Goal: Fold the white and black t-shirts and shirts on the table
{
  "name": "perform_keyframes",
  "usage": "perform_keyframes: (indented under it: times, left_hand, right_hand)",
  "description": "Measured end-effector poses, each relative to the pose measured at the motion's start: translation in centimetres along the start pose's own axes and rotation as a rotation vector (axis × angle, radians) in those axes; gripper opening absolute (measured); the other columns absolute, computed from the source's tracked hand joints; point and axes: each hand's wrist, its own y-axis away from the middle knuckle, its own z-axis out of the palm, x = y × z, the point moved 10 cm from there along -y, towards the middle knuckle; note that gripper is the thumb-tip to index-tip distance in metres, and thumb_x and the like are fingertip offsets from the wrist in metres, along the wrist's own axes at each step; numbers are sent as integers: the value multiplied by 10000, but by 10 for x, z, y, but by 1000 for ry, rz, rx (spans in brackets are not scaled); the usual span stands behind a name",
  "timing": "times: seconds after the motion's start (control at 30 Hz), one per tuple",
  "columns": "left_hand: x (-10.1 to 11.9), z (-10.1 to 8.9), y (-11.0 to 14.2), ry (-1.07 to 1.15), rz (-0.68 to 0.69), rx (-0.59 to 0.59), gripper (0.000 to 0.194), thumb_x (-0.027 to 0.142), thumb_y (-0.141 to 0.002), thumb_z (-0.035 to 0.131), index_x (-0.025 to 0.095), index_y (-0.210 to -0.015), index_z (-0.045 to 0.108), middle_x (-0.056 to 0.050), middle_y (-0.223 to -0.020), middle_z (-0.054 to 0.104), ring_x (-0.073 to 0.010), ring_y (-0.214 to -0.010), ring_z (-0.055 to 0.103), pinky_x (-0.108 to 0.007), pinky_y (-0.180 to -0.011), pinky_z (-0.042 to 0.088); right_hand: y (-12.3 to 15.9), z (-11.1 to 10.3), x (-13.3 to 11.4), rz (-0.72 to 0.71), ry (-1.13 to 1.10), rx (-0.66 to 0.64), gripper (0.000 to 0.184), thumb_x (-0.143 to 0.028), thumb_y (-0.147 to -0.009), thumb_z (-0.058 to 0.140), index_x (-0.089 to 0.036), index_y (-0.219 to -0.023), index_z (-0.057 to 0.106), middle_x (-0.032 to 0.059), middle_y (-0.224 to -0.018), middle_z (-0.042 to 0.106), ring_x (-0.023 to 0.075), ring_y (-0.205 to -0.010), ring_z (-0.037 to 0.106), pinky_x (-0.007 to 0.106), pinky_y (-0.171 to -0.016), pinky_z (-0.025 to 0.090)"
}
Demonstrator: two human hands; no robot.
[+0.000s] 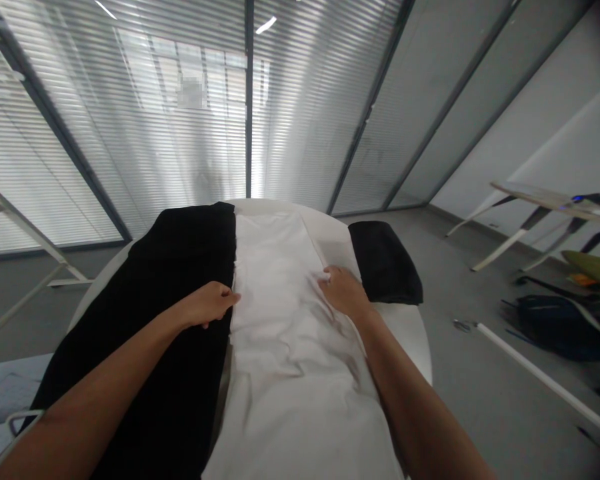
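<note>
White cloth [290, 347] edge (left hand [207, 304] touching)

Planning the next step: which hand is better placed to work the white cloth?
Probably the right hand: it lies on the white cloth itself, while the left hand rests mostly on the black cloth, at the white's edge.

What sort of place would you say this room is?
Probably an office or workroom: glass partitions with slatted blinds, a grey floor, and a round white table.
</note>
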Motion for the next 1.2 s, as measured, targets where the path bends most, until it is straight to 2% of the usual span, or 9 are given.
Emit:
perform_keyframes:
  times: [0.17,0.37,0.43,0.53,0.6,0.77,0.83,1.0,1.2]
  left_hand:
    - [1,-4,-2,18,-23,88,349,491,-846,444,165,-801,562,0,-602,523,-119,-390,483,-228,-354,384]
    - [1,12,7,62,70,-204,381,520,-791,542,173,-638,505,28,-537,449,-81,-397,398,-210,-370,381]
    - [0,8,4,77,46,-152,432,563,-812,496,175,-622,482,18,-548,474,-80,-381,398,-215,-361,371]
    - [-4,-6,-1,58,-38,54,450,580,-843,427,173,-668,506,-2,-595,523,-95,-368,436,-229,-344,367]
    - [-5,-8,-2,42,-58,91,416,556,-839,447,170,-710,532,-1,-603,527,-104,-375,457,-232,-349,379]
    - [-3,8,2,45,26,-144,435,594,-768,551,175,-658,510,34,-524,450,-85,-369,409,-218,-358,362]
    - [-3,7,3,58,17,-130,486,637,-777,514,176,-626,482,24,-529,467,-78,-357,400,-217,-353,338]
    - [-4,-9,2,40,-52,82,483,631,-806,459,175,-651,502,-8,-594,536,-105,-383,466,-240,-369,377]
    - [-6,8,3,59,19,-154,561,724,-722,519,180,-588,479,14,-516,478,-90,-373,410,-240,-387,351]
  right_hand:
    - [2,6,9,39,-21,-96,362,-296,-907,470,-146,-1236,499,152,-1082,658,253,-1022,628,315,-841,426]
    - [18,16,3,-100,-124,-386,376,-160,-828,479,-151,-1203,502,56,-795,674,169,-682,628,253,-661,411]
    - [17,16,5,-73,-119,-362,317,-205,-840,470,-167,-1147,539,68,-817,679,180,-703,630,259,-653,405]
    - [6,3,12,26,-59,-146,294,-289,-881,447,-173,-1131,550,122,-953,684,232,-866,641,289,-718,409]
    - [3,2,10,16,-35,-100,265,-283,-895,430,-183,-1095,572,124,-987,685,238,-922,632,294,-747,406]
    - [10,19,-2,-180,-56,-336,152,-178,-812,503,-200,-874,639,59,-940,700,182,-865,624,246,-701,398]
    - [10,17,1,-162,-59,-329,144,-187,-814,508,-204,-855,645,52,-926,701,180,-848,626,244,-681,398]
    - [4,-3,8,8,-16,-105,214,-250,-876,472,-205,-1017,627,81,-964,700,211,-886,635,272,-704,404]
    - [18,15,-17,-251,-61,-366,163,-158,-801,496,-199,-827,652,41,-862,704,163,-783,624,234,-651,382]
